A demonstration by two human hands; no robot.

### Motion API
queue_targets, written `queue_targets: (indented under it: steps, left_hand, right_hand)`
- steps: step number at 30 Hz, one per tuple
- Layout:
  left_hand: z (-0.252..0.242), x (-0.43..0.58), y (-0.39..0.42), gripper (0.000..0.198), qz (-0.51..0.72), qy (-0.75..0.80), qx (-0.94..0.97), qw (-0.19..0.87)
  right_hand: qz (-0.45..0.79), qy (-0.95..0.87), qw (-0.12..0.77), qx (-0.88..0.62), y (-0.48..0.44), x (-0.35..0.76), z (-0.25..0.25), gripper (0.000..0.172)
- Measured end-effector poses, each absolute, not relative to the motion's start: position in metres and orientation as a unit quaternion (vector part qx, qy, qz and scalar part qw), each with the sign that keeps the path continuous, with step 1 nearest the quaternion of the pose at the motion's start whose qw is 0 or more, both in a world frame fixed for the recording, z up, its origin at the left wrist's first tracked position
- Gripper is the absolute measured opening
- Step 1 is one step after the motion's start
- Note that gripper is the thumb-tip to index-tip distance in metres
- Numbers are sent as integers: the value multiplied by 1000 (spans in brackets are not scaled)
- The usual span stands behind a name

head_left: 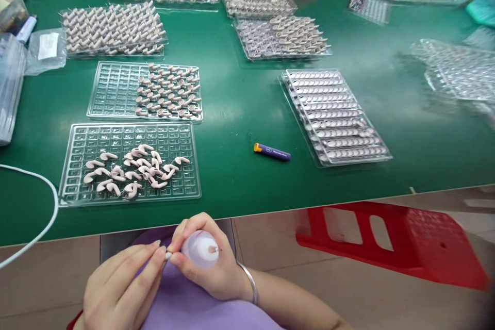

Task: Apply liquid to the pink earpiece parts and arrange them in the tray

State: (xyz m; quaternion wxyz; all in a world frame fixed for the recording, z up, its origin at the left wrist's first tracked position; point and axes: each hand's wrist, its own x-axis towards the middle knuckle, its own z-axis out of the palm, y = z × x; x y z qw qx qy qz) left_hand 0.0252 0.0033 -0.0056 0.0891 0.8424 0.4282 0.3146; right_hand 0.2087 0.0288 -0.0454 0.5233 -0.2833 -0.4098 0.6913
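My left hand (121, 283) is closed, its thumb and fingertips pinching a small white earphone part (167, 256) above my lap. My right hand (218, 270) is wrapped round a translucent squeeze bottle (195, 253) with a thin needle tip pointing right. Its thumb and forefinger also meet at the same small part, most of which the fingers hide. On the table just beyond, white earphone shells (143, 165) with short stems lie in a loose heap on a clear compartment tray (77, 165).
Behind stands another clear tray (112, 87), its right half filled with earphone shells. A blue-and-yellow lighter (273, 152) lies mid-table. To the right is a stack of filled trays (336, 113). A white cable (52, 216) curves at left; a red stool (436, 247) stands below.
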Motion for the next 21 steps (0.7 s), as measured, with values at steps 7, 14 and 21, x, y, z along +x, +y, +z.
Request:
queue_targets:
  steps: [7,14,21]
  left_hand:
    - [-5,25,3,22,321,431,839,85]
    - [2,29,7,17,330,442,832,64]
    - [0,31,8,17,325,438,837,45]
  right_hand:
    - [697,-392,528,-286,26,207,-47,35]
    - [693,-375,526,-320,29,211,-47,29]
    - [766,-294,472,-324,28,204,-57,37]
